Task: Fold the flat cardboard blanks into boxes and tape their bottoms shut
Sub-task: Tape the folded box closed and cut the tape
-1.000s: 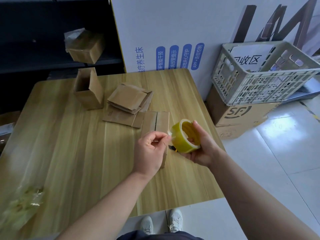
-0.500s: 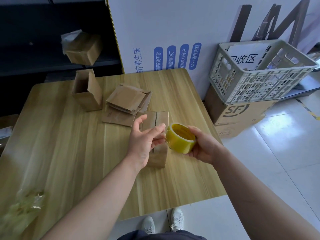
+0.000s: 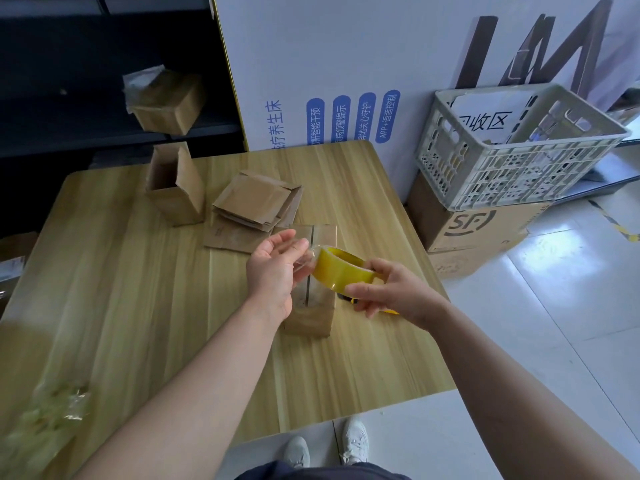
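My right hand grips a yellow roll of clear tape just above a folded cardboard box that lies bottom-up on the wooden table. My left hand pinches the free end of the tape at the roll's left side, with a short clear strip stretched between them. A pile of flat cardboard blanks lies behind the box. An assembled open box stands upright at the back left of the table.
A yellow-handled tool lies partly hidden under my right hand. Crumpled clear plastic sits at the table's near left. A grey crate on a printed carton stands right of the table. Another box rests on a dark shelf.
The roll has tipped flatter and dropped closer to the box. My left hand went from picking at the roll to holding a short pulled-out strip.
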A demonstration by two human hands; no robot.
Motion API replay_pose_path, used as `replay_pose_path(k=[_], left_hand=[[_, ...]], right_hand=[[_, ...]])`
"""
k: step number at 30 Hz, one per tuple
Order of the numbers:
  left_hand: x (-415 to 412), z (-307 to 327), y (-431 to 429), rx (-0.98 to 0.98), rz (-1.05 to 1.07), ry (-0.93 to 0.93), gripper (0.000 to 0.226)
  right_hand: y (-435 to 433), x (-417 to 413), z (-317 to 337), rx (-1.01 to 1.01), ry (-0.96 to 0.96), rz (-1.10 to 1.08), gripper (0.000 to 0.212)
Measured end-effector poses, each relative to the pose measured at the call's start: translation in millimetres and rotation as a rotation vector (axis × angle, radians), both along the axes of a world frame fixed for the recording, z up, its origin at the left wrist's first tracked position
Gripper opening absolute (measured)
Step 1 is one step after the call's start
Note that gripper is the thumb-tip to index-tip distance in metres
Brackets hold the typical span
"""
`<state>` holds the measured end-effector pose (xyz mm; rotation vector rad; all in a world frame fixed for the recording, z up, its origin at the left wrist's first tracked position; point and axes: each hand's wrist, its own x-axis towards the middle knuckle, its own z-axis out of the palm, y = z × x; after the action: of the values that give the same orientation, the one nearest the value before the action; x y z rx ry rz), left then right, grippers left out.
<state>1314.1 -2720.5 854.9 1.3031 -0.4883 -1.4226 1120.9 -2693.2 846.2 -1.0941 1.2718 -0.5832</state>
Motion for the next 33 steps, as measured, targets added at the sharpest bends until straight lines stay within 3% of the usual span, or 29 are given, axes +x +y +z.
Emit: replay_pose_path(k=[2, 4, 8, 22, 33], left_hand=[[5, -5, 0, -0.036, 0.045, -0.183, 0.024], [10, -9, 3, -0.074, 0.102, -0.282, 0.024], [12, -20, 22, -0.059, 0.184, -0.248, 0.024], [35, -86, 41, 0.039, 0.238, -0.292, 0.018], [35, -97, 37, 0.051, 0.238, -0.269, 0.019]], right_hand=[[-3, -6, 2, -0.133, 0.351, 0.037, 0.051], [-6, -12, 3, -0.240, 0.503, 0.002, 0.069], [-4, -11, 11, -0.204, 0.376, -0.041, 0.054], [-4, 3, -33, -0.212, 0.789, 0.130, 0.040], [-9, 4, -44, -0.218, 0.842, 0.156, 0.041]])
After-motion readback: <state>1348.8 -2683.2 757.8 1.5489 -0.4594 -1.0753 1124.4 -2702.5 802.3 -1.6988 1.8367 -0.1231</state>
